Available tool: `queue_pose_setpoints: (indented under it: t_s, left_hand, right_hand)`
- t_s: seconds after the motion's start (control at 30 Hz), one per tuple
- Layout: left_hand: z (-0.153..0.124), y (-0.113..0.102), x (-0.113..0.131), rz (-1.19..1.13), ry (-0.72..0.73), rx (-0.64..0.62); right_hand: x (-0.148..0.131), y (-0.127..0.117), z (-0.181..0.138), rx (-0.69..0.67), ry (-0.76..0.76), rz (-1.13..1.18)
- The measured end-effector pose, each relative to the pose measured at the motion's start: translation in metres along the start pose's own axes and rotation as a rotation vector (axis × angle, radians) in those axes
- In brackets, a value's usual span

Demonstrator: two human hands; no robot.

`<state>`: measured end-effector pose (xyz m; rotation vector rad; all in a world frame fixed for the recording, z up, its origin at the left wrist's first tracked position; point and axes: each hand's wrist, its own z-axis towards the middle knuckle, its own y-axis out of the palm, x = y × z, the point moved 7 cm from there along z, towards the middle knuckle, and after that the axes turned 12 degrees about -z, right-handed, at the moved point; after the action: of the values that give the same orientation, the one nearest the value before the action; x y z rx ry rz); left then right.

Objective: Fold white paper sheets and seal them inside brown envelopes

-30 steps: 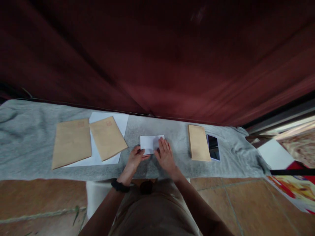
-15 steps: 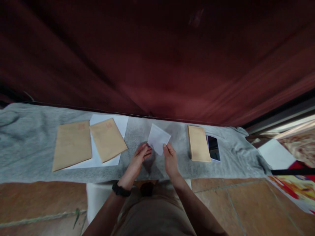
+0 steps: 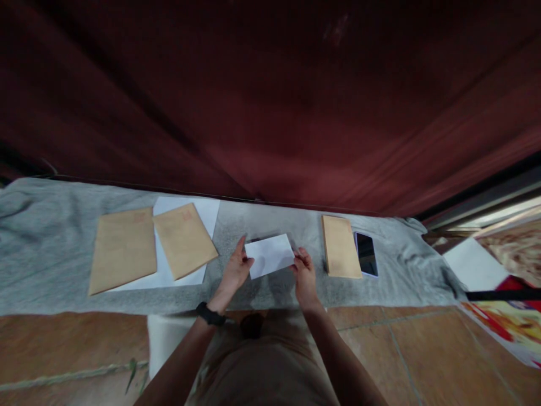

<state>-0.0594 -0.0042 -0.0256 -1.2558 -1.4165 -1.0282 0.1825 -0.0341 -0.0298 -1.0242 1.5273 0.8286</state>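
A white folded sheet of paper [image 3: 269, 256] is held by its two short ends above the grey cloth, slightly tilted. My left hand [image 3: 236, 268], with a dark band on the wrist, grips the left end between thumb and fingers. At the right end, my right hand [image 3: 304, 273] pinches the edge; some of its fingers are hidden behind the paper. To the left lie a large brown envelope [image 3: 123, 251] and a smaller brown envelope [image 3: 186, 241], both partly over white paper [image 3: 207, 213]. Right of my hands sits a stack of narrow brown envelopes [image 3: 342, 247].
A phone [image 3: 366, 255] with a dark screen lies beside the narrow envelopes. Grey cloth [image 3: 51, 242] covers the long, narrow surface. A dark red curtain-like sheet [image 3: 262, 113] hangs along the far edge. White paper [image 3: 475, 265] and a colourful printed sheet [image 3: 507, 332] are at the far right.
The paper has turned from a tilted position to lying lengthwise between my hands and looks wider. My left hand has taken hold of its left end; my right hand has shifted right.
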Motion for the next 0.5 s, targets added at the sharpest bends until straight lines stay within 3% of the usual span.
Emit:
queue_pose_setpoints:
  t_s: [0.1, 0.27, 0.37, 0.5]
  left_hand:
    - [0.000, 0.002, 0.008, 0.260, 0.055, -0.037]
    - [0.002, 0.009, 0.019, 0.439, 0.127, -0.070]
    - [0.007, 0.011, 0.019, 0.456, 0.124, -0.090]
    - [0.004, 0.012, 0.018, 0.500, 0.116, -0.037]
  right_hand:
    - [-0.021, -0.003, -0.002, 0.037, -0.322, -0.354]
    - [-0.037, 0.054, -0.032, -0.330, -0.786, -0.897]
    - [-0.030, 0.078, -0.041, -0.419, -0.909, -1.166]
    - [-0.020, 0.084, -0.040, -0.383, -0.932, -1.360]
